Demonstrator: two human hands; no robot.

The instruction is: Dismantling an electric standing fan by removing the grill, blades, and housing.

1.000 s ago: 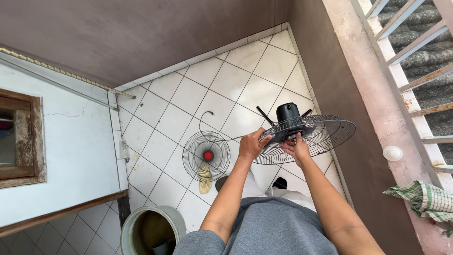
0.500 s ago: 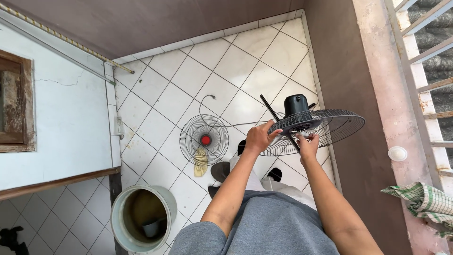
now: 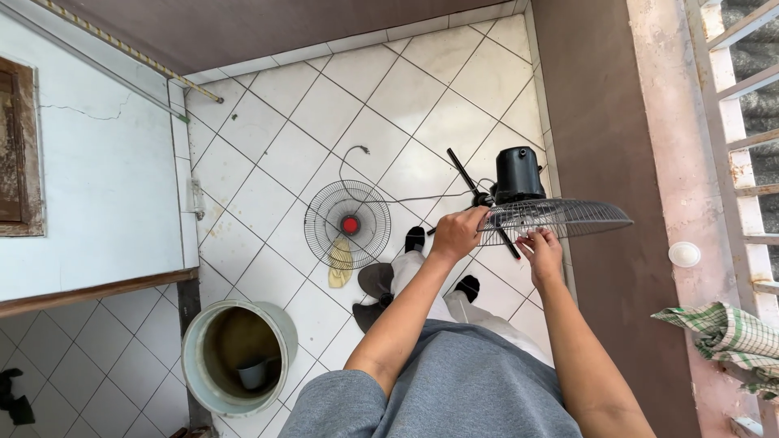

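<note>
The wire fan guard is up in the air in front of the person, close to the brown wall on the right. It lies almost flat, like a plate seen from the side. A black fan motor sits on top of it, near its middle. A thin black rod sticks out from the motor toward the left.

The left hand holds the left edge of the guard with its fingers curled around the wires. The right hand is under the guard, near the middle. Its fingers are pinched close together at the wires, but it is too small to tell if they hold a little part.

Down on the white tiled floor lies another round wire guard with a red dot in the middle. It is well apart from the one in the hands. A yellow cloth lies just under it. A thin cord runs over the floor from that guard toward the motor. Dark fan blades lie near the person's feet.

A round bucket stands at the lower left with a small cup inside. A green checked cloth hangs on the pink ledge at the right.
</note>
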